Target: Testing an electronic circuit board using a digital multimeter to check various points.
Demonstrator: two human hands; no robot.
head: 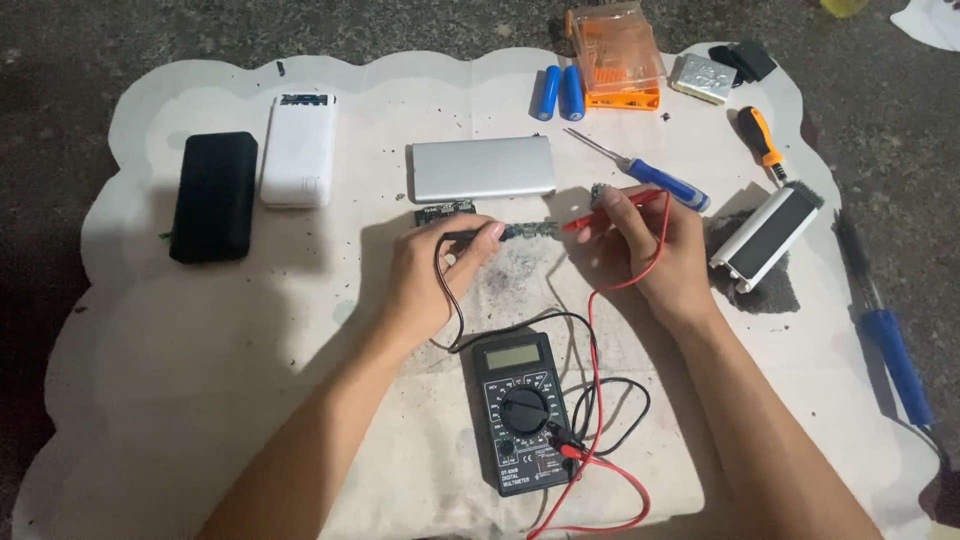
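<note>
My left hand (pixel 432 275) pinches a black test probe (pixel 470 236), its tip pointing right onto a narrow circuit board (pixel 525 231). My right hand (pixel 650 250) holds a red test probe (pixel 612 209), tip pointing left at the same board. Black and red leads run from the probes down to a black multimeter (pixel 522 410) lying between my forearms near the front edge. A small dark board piece (pixel 445 212) lies just above my left hand.
A white cloth (pixel 180 350) covers the dark floor. On it: a black power bank (pixel 213 197), a white power bank (pixel 299 150), a silver case (pixel 482 168), two blue cells (pixel 560 93), an orange bit box (pixel 615 55), a blue screwdriver (pixel 650 175), an orange screwdriver (pixel 761 138), a white open case (pixel 768 235). A blue-handled tool (pixel 895 355) lies at right.
</note>
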